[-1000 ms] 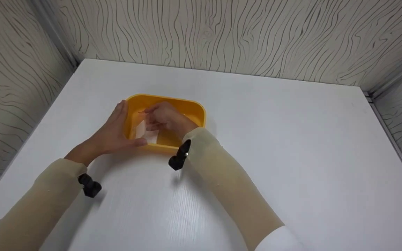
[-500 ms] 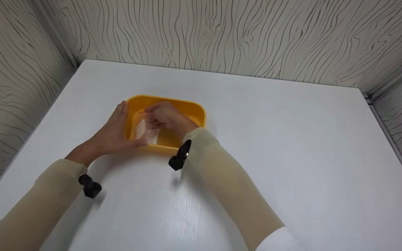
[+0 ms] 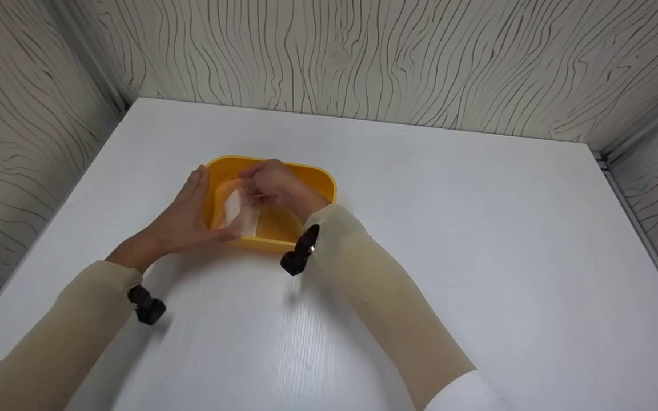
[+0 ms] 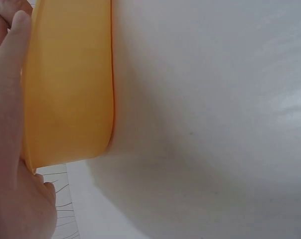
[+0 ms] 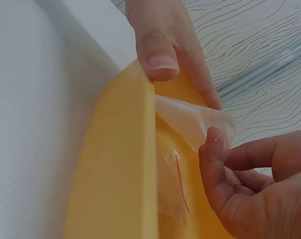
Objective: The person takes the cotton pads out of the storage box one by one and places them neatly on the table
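Note:
A yellow plastic bin (image 3: 280, 226) stands on the white table. My left hand (image 3: 183, 220) holds its left end, thumb over the near rim and fingers along the outer left wall. Inside the bin, my right hand (image 3: 277, 185) pinches a clear plastic bag (image 5: 190, 119) between thumb and fingers, as the right wrist view shows. Lower in the bin lies more clear plastic with a thin red line (image 5: 181, 181); I cannot tell whether it belongs to the same bag. The left wrist view shows mostly the bin's outer wall (image 4: 71, 79).
The white table (image 3: 449, 228) spreads out right of the bin and in front of it. Wood-patterned panels (image 3: 340, 57) enclose the back and sides. A small black camera (image 3: 300, 251) sits on the right wrist, close to the bin's near rim.
My right hand has risen slightly and shifted a little away from the near rim, and the plastic in its fingers is lifted with it. The left hand stays on the bin.

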`<control>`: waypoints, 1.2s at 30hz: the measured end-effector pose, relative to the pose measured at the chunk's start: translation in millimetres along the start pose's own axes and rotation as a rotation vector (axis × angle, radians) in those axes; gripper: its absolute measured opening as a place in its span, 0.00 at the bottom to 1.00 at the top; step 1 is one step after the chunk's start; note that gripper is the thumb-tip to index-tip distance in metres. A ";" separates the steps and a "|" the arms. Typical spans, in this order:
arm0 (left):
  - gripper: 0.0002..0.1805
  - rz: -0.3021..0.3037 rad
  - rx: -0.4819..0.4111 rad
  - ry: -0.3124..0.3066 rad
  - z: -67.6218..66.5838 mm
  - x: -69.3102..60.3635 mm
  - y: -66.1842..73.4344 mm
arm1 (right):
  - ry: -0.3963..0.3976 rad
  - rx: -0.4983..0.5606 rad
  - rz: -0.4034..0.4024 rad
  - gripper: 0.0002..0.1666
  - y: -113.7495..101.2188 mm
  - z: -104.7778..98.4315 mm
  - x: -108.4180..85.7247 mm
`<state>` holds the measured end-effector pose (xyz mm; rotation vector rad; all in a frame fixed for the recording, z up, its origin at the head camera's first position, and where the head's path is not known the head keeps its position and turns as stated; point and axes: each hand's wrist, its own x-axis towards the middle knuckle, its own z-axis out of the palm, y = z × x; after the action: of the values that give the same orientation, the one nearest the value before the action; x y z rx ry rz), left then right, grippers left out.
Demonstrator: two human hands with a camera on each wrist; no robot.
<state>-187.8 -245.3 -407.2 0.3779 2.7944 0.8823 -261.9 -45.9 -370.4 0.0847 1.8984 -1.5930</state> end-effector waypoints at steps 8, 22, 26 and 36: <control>0.75 -0.027 -0.001 -0.019 -0.7 -0.2 1.8 | -0.063 0.037 -0.024 0.22 -6.4 -5.5 -3.6; 0.75 -0.035 -0.018 -0.008 -0.1 1.4 3.5 | -0.036 0.012 -0.034 0.21 -8.5 -17.5 -8.1; 0.75 -0.031 -0.021 -0.013 -0.1 1.5 3.4 | -0.035 0.003 -0.047 0.20 -9.2 -19.3 -10.8; 0.76 -0.052 -0.009 -0.028 -1.1 -1.0 4.1 | -0.070 0.019 -0.113 0.18 -7.0 -25.0 -16.5</control>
<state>-186.4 -242.9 -403.9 0.3119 2.7608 0.8714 -262.7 -19.4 -354.7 -0.0713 1.8632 -1.6663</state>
